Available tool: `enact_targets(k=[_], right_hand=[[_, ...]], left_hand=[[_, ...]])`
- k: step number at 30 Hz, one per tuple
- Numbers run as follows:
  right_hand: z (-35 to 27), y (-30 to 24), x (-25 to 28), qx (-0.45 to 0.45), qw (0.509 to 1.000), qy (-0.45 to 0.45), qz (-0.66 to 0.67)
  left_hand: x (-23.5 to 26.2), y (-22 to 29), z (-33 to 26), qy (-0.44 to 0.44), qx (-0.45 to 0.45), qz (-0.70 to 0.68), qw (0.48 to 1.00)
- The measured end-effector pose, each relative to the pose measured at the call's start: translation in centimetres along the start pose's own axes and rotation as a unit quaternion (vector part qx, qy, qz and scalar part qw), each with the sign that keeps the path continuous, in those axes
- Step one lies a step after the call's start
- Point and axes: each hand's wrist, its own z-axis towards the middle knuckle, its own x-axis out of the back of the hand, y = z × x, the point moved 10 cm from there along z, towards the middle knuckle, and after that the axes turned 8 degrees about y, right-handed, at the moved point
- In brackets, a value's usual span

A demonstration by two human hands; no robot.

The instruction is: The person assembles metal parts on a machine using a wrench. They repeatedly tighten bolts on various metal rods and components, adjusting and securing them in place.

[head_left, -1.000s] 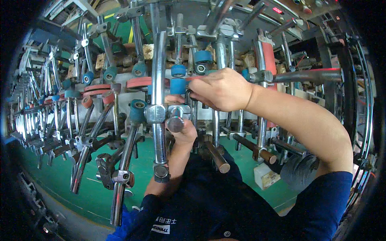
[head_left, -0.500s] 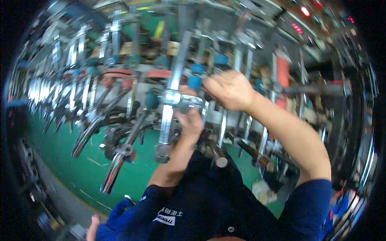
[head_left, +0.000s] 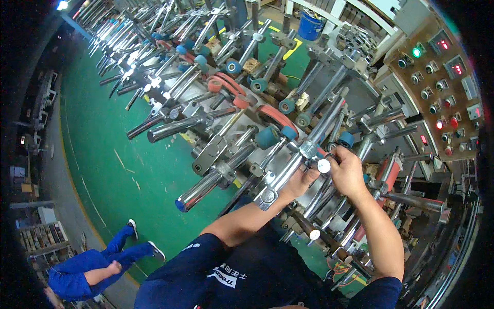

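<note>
In front of me a shiny metal bar point(head_left: 285, 174) slants across a long rack of rods. A clamp block point(head_left: 309, 149) sits on it, and beside that a short rod shows its pale round end point(head_left: 323, 166). My left hand point(head_left: 297, 185) reaches behind the bar, its thumb bent against the clamp area and its other fingers mostly hidden. Right of the rod end, my right hand point(head_left: 348, 172) has its fingers curled together at the clamp; what they grip is hidden. A blue roller point(head_left: 346, 139) sits just beyond my right hand.
Clamped rods such as a thick blue-tipped one point(head_left: 200, 190) jut toward the green floor point(head_left: 103, 154). Red belts point(head_left: 280, 117) run along the rack. At right stands a control panel point(head_left: 437, 87); a blue bucket point(head_left: 310, 26) is behind. A person in blue point(head_left: 85, 275) is at lower left.
The view has turned and sharpened, bringing in the control panel and more of the person. My right hand has come lower, close to the clamp and my left hand.
</note>
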Motion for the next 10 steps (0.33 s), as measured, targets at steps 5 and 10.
enact_targets(k=[5, 10], right_hand=[[0.1, 0.4, 1.6, 0.001, 0.998, 0.064, -0.011], [-2.6, -4.5, 3.6, 0.106, 0.972, 0.115, 0.176]], left_hand=[[0.8, 1.0, 0.0, 0.075, -0.020, 0.007, 0.997], [1.2, 2.0, 0.2, 0.063, -0.044, 0.015, 0.997]])
